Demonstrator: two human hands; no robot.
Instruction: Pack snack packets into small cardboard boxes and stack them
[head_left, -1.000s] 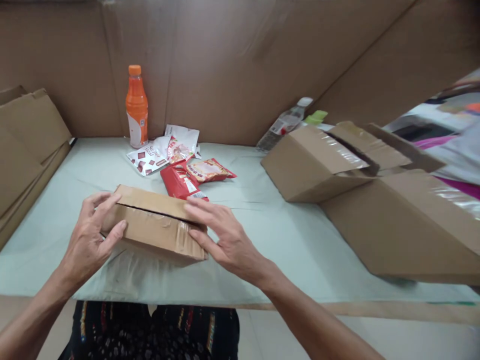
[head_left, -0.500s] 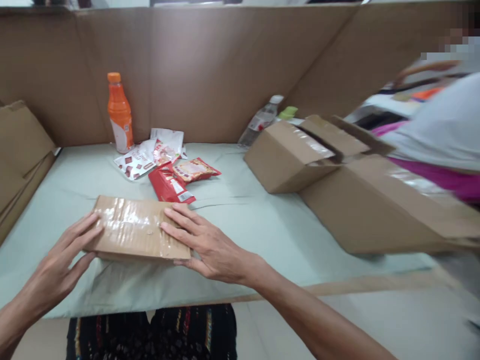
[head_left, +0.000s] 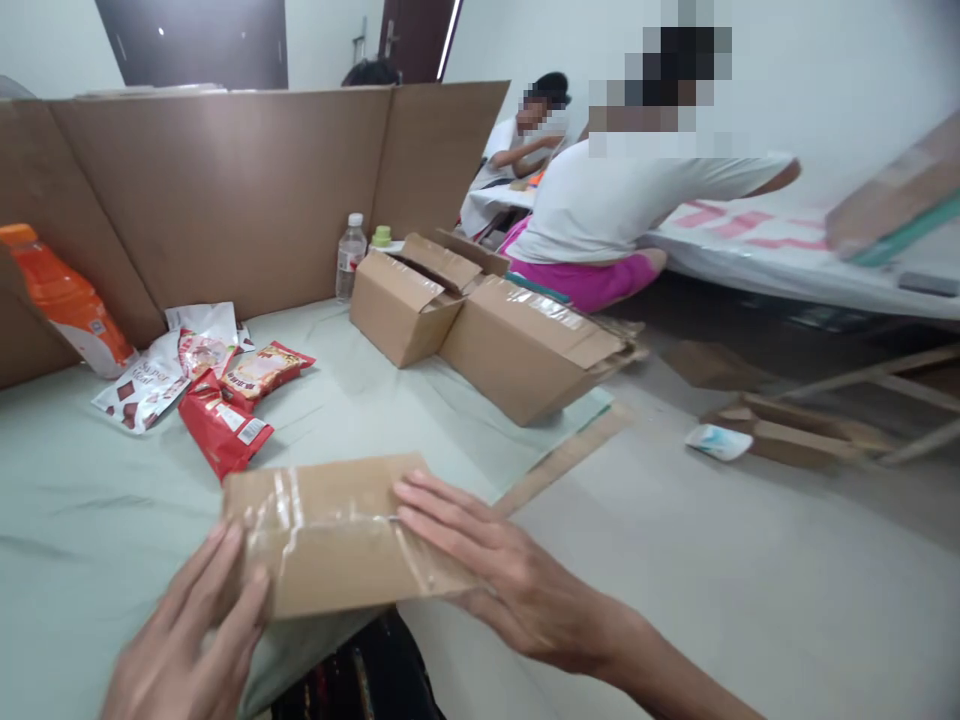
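A small closed cardboard box [head_left: 337,535], with clear tape shining across its top, is held between my two hands near the front edge of the table. My left hand [head_left: 191,620] grips its left end, fingers on the top and side. At the right end, my right hand [head_left: 502,570] has its fingers lying over the top and its thumb low on the near side. Behind the box lie a red packet [head_left: 225,425], a red-and-cream snack packet [head_left: 270,372] and a white pouch with brown squares [head_left: 146,385].
An orange bottle [head_left: 71,300] leans at the left by the cardboard screen [head_left: 262,190]. Two larger cardboard boxes [head_left: 517,345], a clear bottle [head_left: 350,260] and a green-capped container [head_left: 382,238] stand toward the right. A person in a white shirt [head_left: 600,200] sits beyond; an open carton [head_left: 802,430] lies on the floor.
The view has swung to the right, bringing the room and co-workers into sight. Both hands still hold the box, which now sits closer to the table's right front edge.
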